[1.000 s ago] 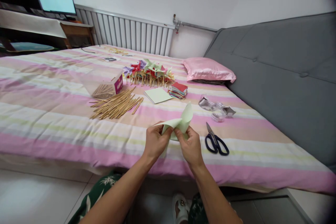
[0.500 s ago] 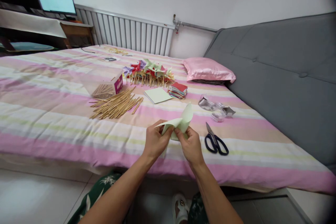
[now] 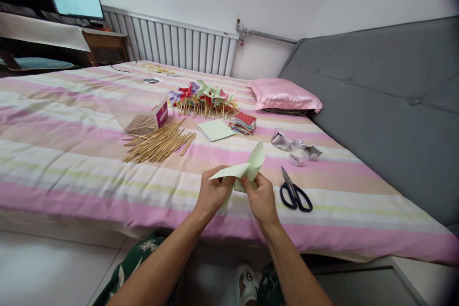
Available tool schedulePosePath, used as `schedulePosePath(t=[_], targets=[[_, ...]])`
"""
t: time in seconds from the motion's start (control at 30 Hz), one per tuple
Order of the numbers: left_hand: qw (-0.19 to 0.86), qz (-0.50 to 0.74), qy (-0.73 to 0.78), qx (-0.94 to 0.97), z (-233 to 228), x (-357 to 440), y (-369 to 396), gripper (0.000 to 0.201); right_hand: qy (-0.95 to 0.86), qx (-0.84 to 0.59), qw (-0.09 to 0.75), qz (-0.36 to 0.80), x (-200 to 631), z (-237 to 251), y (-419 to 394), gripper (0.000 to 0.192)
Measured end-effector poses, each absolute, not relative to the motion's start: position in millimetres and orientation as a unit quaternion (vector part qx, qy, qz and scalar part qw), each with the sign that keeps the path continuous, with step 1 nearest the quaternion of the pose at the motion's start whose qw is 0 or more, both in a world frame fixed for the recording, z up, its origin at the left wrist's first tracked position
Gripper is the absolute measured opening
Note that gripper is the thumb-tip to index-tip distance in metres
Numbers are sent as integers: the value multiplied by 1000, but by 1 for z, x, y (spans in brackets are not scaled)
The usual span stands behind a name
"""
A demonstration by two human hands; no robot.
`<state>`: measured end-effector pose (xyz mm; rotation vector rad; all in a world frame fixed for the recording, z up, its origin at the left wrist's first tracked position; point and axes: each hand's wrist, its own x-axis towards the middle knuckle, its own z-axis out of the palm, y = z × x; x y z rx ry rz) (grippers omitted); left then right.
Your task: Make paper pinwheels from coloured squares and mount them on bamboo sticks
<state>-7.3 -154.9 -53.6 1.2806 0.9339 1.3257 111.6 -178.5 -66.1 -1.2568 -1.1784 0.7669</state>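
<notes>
A pale green paper pinwheel (image 3: 255, 161), partly folded, is held above the near edge of the bed between my two hands. My left hand (image 3: 214, 190) grips its left side, with one pointed flap lying over the fingers. From the right, my right hand (image 3: 261, 196) pinches the paper near its middle, thumb on top. One curved flap stands upright between the hands. The paper's underside is mostly hidden by my fingers. Scissors with dark handles (image 3: 294, 196) lie just right of my right hand, blades pointing away.
Loose wooden sticks (image 3: 158, 146) lie left of a clear box (image 3: 161, 114). Finished pinwheels (image 3: 206, 98) are bunched behind pale green sheets (image 3: 215, 130) and a stack of coloured paper (image 3: 244, 124). Clear tape rolls (image 3: 297, 157) lie at right; a pink pillow (image 3: 285, 94) is beyond.
The left flap of the pale green paper has swung out over my left fingers and covers the left thumb more. My right hand has barely moved.
</notes>
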Motion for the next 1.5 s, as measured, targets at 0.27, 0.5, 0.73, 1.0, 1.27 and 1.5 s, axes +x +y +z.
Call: schedulePosePath(t=[0.27, 0.5, 0.73, 1.0, 1.27, 1.5], targets=[[563, 504, 398, 520, -56, -7, -153, 20, -496, -549, 597, 310, 114, -68, -177, 32], [627, 468, 373, 499, -50, -10, -153, 26, -426, -533, 630, 371, 114, -67, -178, 25], [633, 462, 376, 494, -53, -14, -152, 23, -406, -520, 615, 432, 117, -63, -180, 27], [664, 432, 390, 470, -52, -19, -149, 24, -447, -487, 587, 467, 127, -60, -181, 34], [672, 392, 384, 497, -51, -20, -150, 24, -426, -480, 574, 509, 126, -61, -183, 36], [599, 393, 401, 572, -52, -22, -148, 21, -424, -494, 599, 466, 126, -64, -180, 35]])
